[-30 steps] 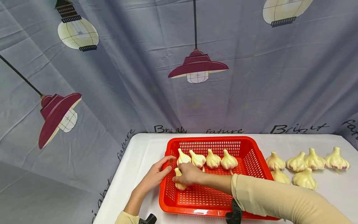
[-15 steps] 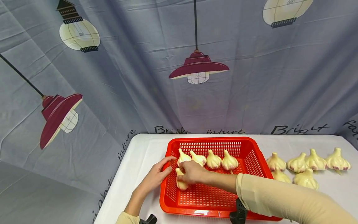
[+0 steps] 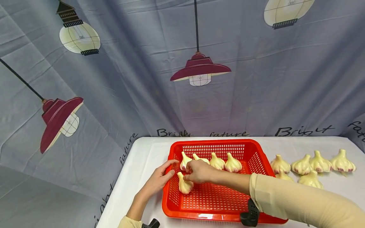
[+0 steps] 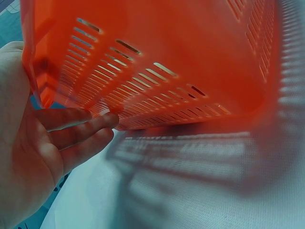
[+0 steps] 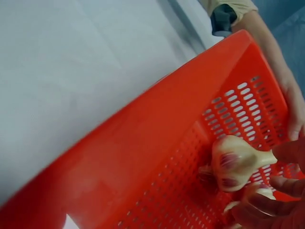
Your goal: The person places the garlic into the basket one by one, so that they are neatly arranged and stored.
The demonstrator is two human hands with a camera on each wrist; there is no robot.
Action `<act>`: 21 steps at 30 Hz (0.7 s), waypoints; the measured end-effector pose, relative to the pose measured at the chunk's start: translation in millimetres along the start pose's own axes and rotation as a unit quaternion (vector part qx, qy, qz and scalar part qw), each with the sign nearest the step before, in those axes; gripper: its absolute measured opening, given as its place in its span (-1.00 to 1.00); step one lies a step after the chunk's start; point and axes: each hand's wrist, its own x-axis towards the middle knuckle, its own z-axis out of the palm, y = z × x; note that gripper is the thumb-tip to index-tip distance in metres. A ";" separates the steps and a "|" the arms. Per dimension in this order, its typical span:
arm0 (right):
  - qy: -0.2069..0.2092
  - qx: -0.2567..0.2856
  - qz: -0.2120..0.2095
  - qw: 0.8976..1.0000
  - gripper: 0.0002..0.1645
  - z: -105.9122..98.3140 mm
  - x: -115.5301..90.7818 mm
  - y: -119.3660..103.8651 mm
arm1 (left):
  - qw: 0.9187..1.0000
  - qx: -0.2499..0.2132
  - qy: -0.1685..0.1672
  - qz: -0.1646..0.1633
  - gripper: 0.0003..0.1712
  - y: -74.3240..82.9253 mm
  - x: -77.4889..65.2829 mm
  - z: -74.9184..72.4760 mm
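My left hand (image 3: 157,180) holds the left rim of a red slotted plastic basket (image 3: 209,216), thumb at the rim; in the left wrist view its fingers (image 4: 83,136) lie along the outside wall. Inside the basket, a pale garlic bulb (image 3: 185,186) with purple patches lies at the left, its stem toward the back. Just right of that bulb hovers my right hand (image 3: 201,171), fingers loosely spread. The right wrist view has fingertips close to the stem of the garlic bulb (image 5: 233,164); whether they touch is unclear. Behind, several garlic bulbs (image 3: 233,164) form a row, one partly hidden by the hand.
On the white table (image 3: 142,152), several more garlic bulbs (image 3: 320,163) sit right of the basket. My right sleeve (image 3: 291,196) crosses the basket's right side and partly covers that group. A grey curtain (image 3: 242,104) printed with lamps hangs behind the table.
My right hand has loosened from the front left garlic bulb and shifted up and to the right, leaving the bulb lying in the basket. The left hand stays on the rim.
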 end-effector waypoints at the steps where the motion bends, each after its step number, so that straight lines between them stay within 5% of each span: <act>1: -0.004 0.007 0.001 1.000 -0.78 -2.0 -0.7 0.3 | 1.000 0.000 0.001 0.001 -0.55 0.2 -0.4 0.1; 13: 0.000 0.016 0.012 1.000 -0.79 -26.5 -18.7 14.3 | 1.000 -0.005 0.004 0.001 -0.56 -2.1 -4.1 1.5; 17: 0.042 -0.045 -0.006 0.998 -0.66 -36.2 -24.3 19.5 | 1.000 0.001 0.004 0.005 -0.56 0.1 -1.3 -0.1; 21: 0.101 -0.145 -0.041 0.983 -0.55 -42.9 -33.5 24.3 | 1.000 0.001 0.002 0.003 -0.56 1.0 0.1 0.2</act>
